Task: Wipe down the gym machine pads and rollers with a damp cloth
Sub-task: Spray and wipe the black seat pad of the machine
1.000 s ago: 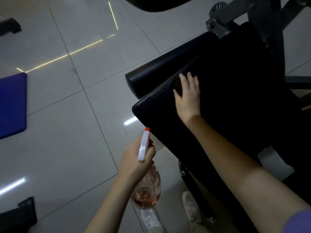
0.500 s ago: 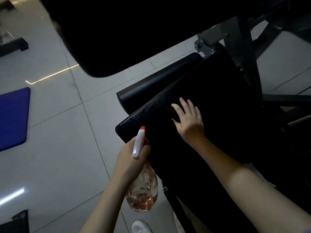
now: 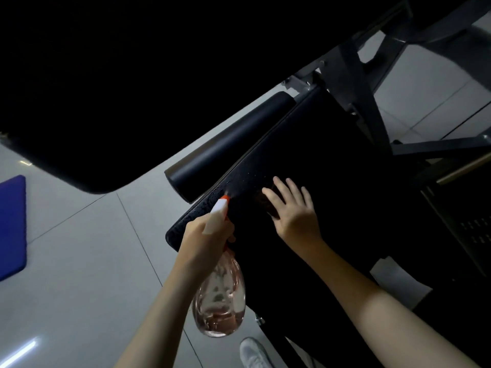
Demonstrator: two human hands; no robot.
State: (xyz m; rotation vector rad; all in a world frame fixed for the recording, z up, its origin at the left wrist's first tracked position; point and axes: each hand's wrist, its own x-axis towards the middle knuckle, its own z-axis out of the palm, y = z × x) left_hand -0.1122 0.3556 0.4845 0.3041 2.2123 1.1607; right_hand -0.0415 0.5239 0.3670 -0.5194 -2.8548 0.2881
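A black padded seat of the gym machine fills the middle of the view, with a black foam roller along its far left edge. My right hand lies flat on the pad, pressing a dark cloth that shows only under the fingers. My left hand grips a clear spray bottle holding pinkish liquid. Its white and orange nozzle points at the pad's near left part, and fine droplets show on the pad there.
A large black pad hangs close overhead at the upper left. Grey steel frame bars run at the upper right. A blue mat lies on the pale tiled floor at left. A white shoe stands at the bottom.
The camera has dipped under the upper pad, which now covers the top of the view. My left hand has brought the spray bottle up to the pad's edge. The right hand stays on the cloth.
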